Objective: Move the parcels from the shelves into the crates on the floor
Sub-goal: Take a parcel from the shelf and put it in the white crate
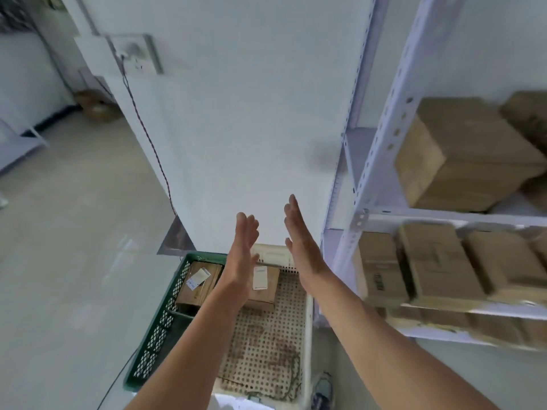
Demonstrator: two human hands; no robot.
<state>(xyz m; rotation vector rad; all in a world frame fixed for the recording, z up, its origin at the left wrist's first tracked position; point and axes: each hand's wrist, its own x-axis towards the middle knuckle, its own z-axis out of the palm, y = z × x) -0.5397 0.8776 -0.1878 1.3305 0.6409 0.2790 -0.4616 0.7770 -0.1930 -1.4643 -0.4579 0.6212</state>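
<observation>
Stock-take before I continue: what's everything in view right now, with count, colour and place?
rack: one, pale, right.
shelf parcels: several, brown, on rack; too blurred to count.
green crate: one, green, floor, left.
white crate: one, white, floor, right of green crate.
left parcel: one, brown, in green crate.
right parcel: one, brown, in white crate.
socket: one, white, wall upper left.
cable: one, red-black, running down from socket.
far box: one, brown, floor far left.
shoe: one, bluish, bottom edge.
left hand: open, empty, above crates.
right hand: open, empty, above crates.
</observation>
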